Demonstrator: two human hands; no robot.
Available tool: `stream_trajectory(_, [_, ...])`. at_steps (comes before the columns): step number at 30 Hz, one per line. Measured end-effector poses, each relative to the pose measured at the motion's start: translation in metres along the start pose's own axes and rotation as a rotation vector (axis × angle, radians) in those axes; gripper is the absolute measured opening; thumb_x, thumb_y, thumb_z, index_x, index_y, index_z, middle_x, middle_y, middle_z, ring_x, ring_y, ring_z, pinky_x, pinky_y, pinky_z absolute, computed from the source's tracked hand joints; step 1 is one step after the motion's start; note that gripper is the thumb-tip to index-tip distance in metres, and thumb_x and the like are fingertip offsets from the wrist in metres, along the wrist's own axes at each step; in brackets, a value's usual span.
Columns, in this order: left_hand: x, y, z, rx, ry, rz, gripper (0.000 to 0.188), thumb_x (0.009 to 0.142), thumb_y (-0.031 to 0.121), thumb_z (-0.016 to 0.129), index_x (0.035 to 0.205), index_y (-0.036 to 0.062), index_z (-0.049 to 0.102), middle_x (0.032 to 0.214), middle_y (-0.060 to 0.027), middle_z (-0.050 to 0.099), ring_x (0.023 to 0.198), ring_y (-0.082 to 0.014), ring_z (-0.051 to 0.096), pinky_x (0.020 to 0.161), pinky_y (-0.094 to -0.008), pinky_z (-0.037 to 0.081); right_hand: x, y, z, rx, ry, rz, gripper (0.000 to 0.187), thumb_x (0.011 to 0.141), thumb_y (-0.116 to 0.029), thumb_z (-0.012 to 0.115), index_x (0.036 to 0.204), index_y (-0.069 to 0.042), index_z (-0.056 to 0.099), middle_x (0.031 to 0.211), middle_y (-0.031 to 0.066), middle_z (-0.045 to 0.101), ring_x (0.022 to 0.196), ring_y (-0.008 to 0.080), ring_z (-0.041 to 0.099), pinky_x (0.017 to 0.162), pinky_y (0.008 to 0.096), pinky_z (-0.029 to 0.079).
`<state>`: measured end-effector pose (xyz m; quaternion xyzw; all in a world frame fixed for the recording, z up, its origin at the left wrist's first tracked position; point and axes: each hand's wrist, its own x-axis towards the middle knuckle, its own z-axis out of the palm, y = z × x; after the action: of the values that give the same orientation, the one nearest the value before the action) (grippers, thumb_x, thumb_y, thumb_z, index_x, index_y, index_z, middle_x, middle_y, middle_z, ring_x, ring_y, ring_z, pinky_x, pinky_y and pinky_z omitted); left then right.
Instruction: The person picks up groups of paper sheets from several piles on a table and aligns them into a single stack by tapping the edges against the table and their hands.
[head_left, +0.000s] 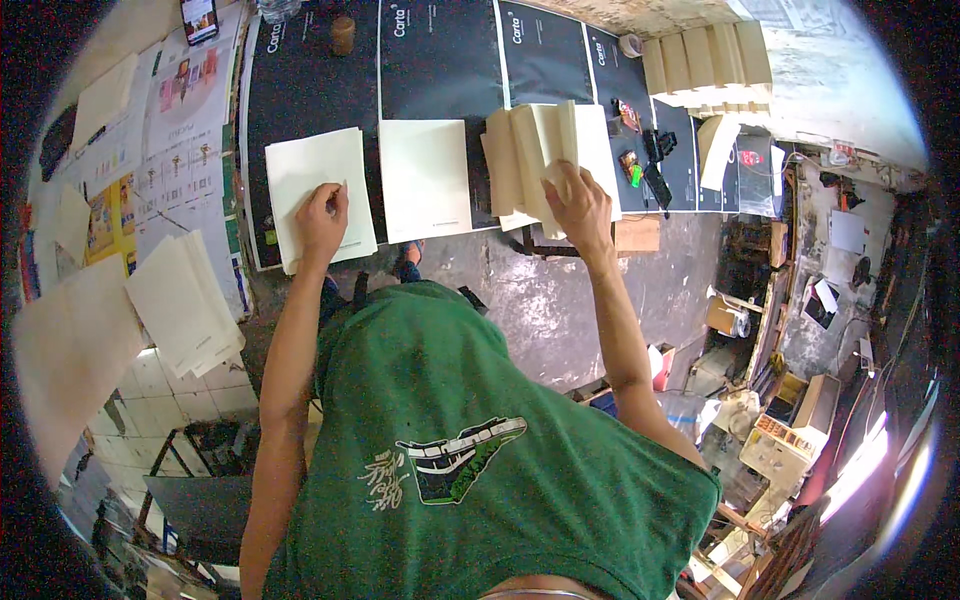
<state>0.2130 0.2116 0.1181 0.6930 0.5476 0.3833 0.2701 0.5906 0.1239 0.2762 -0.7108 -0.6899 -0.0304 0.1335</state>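
My left hand (322, 222) rests over a stack of cream paper sheets (300, 165) at the left of the black-covered table. Its fingers are curled in, and whatever they may pinch is hidden. Beside it, in the middle, lies a second neat stack of cream sheets (425, 175). To the right, my right hand (582, 208) reaches onto a pile of folded cream sheets (540, 135). The thumb and fingers close on a folded sheet at the pile's near part. Several folds there stand slightly raised and overlap flat sheets on the right.
A brown jar (343, 36) stands at the table's far side. Small packets (630, 165) and black clips or tools (658, 150) lie right of the pile. More folded sheets (710, 60) stand at the far right. A fanned paper stack (185, 305) overhangs the left table's edge; a phone (199, 20) lies beyond.
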Motion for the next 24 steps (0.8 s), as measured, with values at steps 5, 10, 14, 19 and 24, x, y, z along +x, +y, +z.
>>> stream_trajectory(5, [-0.001,0.000,0.000,-0.003,-0.003,-0.032,0.011,0.090,0.012,0.066,0.088,0.0024,0.064,0.073,-0.0119,0.064,0.062,-0.0249,0.062,0.059,-0.0364,0.049,-0.002,0.001,-0.008,0.005,-0.096,0.037,0.051,0.084,-0.016,0.067,0.132,-0.012,0.052,0.099,0.0176,0.065,0.080,0.0366,0.066,0.070,0.0455,0.056])
stream_trajectory(10, [-0.001,0.000,0.001,-0.036,0.020,-0.004,0.011,0.090,0.013,0.066,0.088,0.0027,0.064,0.074,-0.0116,0.065,0.063,-0.0253,0.063,0.059,-0.0367,0.049,-0.006,0.013,0.002,-0.069,-0.049,-0.032,0.057,0.086,-0.024,0.068,0.139,-0.013,0.049,0.104,0.0190,0.063,0.082,0.0370,0.066,0.071,0.0448,0.056])
stream_trajectory(14, [-0.003,-0.004,0.001,0.002,-0.027,-0.036,0.014,0.092,0.018,0.065,0.091,0.0035,0.065,0.077,-0.0139,0.067,0.066,-0.0278,0.066,0.062,-0.0381,0.051,-0.003,-0.001,0.004,-0.119,-0.070,0.030,0.057,0.087,-0.036,0.070,0.136,-0.011,0.052,0.105,0.0181,0.063,0.082,0.0362,0.066,0.070,0.0439,0.056])
stream_trajectory(19, [-0.002,-0.003,0.000,0.019,-0.047,-0.045,0.013,0.093,0.017,0.065,0.092,0.0036,0.065,0.077,-0.0137,0.067,0.067,-0.0266,0.066,0.062,-0.0370,0.051,-0.005,0.004,0.005,-0.094,-0.033,0.017,0.052,0.088,-0.033,0.069,0.134,-0.013,0.054,0.105,0.0170,0.064,0.082,0.0356,0.067,0.069,0.0434,0.056])
stream_trajectory(24, [0.002,0.006,-0.011,-0.148,-0.139,-0.229,0.022,0.091,0.025,0.068,0.095,0.0035,0.066,0.079,-0.0106,0.066,0.072,-0.0240,0.064,0.066,-0.0365,0.049,-0.001,0.009,-0.014,0.067,-0.072,0.104,0.057,0.085,0.000,0.056,0.140,-0.018,0.051,0.100,0.0187,0.066,0.082,0.0369,0.066,0.072,0.0447,0.056])
